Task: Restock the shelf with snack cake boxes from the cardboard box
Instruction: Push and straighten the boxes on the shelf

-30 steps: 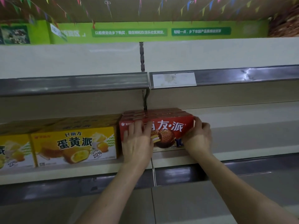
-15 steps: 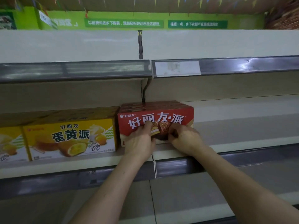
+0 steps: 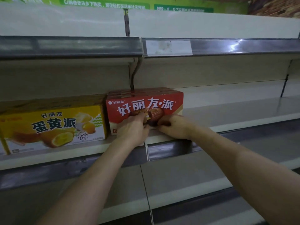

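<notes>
Both hands, left hand (image 3: 132, 129) and right hand (image 3: 174, 126), fingers curled, press the red box (image 3: 144, 103) front.

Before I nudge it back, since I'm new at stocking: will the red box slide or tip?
The red box is probably stiff and light. It sits flat on the smooth shelf, so it likely slides. Wide and low, it seems unlikely to tip.

Red snack cake box (image 3: 144, 101) is showing white lettering and a brown chocolate pie; yellow box (image 3: 53, 125) next to it is rocking dark green lettering, green zigzags and a white 22% badge. Shelf (image 3: 227, 98) is looking plain beige.
</notes>
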The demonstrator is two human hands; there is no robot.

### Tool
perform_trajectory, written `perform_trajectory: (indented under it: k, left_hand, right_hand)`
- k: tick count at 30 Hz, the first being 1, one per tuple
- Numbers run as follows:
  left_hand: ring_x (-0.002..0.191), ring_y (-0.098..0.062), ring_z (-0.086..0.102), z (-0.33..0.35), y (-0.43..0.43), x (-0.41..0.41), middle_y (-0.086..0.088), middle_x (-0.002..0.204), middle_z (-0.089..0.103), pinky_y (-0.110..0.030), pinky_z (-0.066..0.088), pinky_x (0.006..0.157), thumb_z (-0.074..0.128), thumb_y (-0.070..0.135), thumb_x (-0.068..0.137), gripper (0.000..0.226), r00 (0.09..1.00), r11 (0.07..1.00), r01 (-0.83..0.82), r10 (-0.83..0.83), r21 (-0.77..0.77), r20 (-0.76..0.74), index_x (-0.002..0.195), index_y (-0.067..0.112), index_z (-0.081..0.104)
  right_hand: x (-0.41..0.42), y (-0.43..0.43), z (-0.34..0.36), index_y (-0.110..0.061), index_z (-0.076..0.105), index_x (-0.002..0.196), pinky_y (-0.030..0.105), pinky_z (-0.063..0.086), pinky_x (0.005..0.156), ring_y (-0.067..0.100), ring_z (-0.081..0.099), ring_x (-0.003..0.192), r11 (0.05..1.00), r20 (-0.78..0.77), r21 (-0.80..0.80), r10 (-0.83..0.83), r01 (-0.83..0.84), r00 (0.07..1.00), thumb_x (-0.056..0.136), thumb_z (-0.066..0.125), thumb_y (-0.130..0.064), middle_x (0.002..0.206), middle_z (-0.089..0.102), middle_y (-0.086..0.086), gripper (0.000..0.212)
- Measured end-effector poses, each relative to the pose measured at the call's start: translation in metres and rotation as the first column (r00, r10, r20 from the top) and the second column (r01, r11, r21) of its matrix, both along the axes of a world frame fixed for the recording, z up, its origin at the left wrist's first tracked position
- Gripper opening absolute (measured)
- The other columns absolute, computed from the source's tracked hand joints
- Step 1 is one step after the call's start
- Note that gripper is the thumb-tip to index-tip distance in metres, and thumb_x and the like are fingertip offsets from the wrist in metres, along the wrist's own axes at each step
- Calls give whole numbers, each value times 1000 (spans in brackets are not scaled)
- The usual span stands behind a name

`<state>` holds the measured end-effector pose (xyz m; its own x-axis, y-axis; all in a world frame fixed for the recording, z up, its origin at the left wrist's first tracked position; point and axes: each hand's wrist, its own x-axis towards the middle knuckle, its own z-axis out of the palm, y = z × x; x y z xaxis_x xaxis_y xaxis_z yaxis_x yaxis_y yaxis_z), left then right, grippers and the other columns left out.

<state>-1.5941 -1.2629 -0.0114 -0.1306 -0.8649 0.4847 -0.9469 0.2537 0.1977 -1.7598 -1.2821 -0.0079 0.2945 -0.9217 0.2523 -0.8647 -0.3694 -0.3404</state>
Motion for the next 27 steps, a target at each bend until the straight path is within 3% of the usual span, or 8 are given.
perform_trajectory:
  k: [5, 8, 11, 14, 17, 20, 24, 27]
  left_hand:
    - [87, -18, 60, 14, 15, -35, 3, 97, 65, -29, 45, 68, 58, 33, 93, 20, 988, 985, 127, -136, -114, -78, 109, 22, 62]
    - [90, -19, 60, 25, 24, -82, 3, 100, 66, -31, 43, 69, 58, 31, 92, 20, 959, 956, 239, -259, -171, -111, 109, 22, 63]
    - [98, -23, 60, 29, 34, -137, 1, 107, 64, -33, 46, 76, 56, 31, 93, 25, 927, 930, 339, -356, -141, -120, 116, 23, 62]
    - [100, -23, 60, 24, 52, -193, 1, 108, 64, -32, 43, 76, 56, 31, 93, 25, 892, 899, 428, -437, -98, -119, 116, 23, 61]
    - [101, -26, 59, 20, 79, -252, 0, 109, 66, -32, 42, 77, 56, 30, 92, 24, 854, 858, 513, -514, -25, -78, 115, 23, 61]
    - [103, -27, 59, 15, 112, -313, -1, 111, 65, -32, 43, 78, 56, 29, 92, 23, 800, 799, 600, -600, 33, -18, 114, 23, 60]
    - [101, -26, 60, 3, 159, -395, -1, 103, 63, -30, 47, 80, 59, 27, 90, 19, 712, 707, 699, -702, 113, -15, 108, 20, 62]
    - [105, -25, 59, -6, 201, -456, -2, 110, 63, -27, 42, 79, 59, 32, 92, 25, 651, 648, 744, -758, 165, 42, 115, 21, 60]
  right_hand:
    - [-34, 32, 5, -17, 67, 99, 36, 51, 82, 22, 61, 92, 974, 101, -224, -18, 40, 995, 92, 54, -26, 100, 68, 4, 17]
    - [-68, 58, 13, -17, 71, 101, 32, 47, 76, 26, 59, 92, 930, 16, -339, -146, 142, 989, 91, 54, -25, 97, 66, 6, 22]
    - [-114, 91, 17, -19, 68, 112, 29, 43, 78, 26, 59, 99, 918, -76, -282, -311, 279, 947, 93, 51, -24, 107, 66, 3, 26]
    - [-163, 132, 18, -22, 66, 111, 32, 48, 77, 27, 61, 97, 892, -119, -229, -422, 389, 899, 92, 48, -24, 107, 68, 2, 26]
    - [-210, 174, 17, -27, 66, 108, 27, 41, 71, 25, 61, 98, 854, -199, -137, -520, 501, 831, 93, 47, -29, 107, 67, 0, 25]
    - [-260, 220, 13, -27, 66, 109, 27, 40, 71, 22, 59, 93, 801, -262, -59, -588, 595, 765, 92, 49, -31, 106, 66, -2, 24]
    - [-329, 283, 4, -24, 61, 102, 29, 40, 68, 22, 55, 87, 724, -288, 12, -658, 689, 696, 93, 51, -32, 87, 59, -5, 15]
    - [-378, 330, -5, -23, 63, 110, 33, 48, 73, 23, 60, 95, 667, -290, 63, -699, 742, 653, 93, 53, -32, 101, 64, -1, 22]
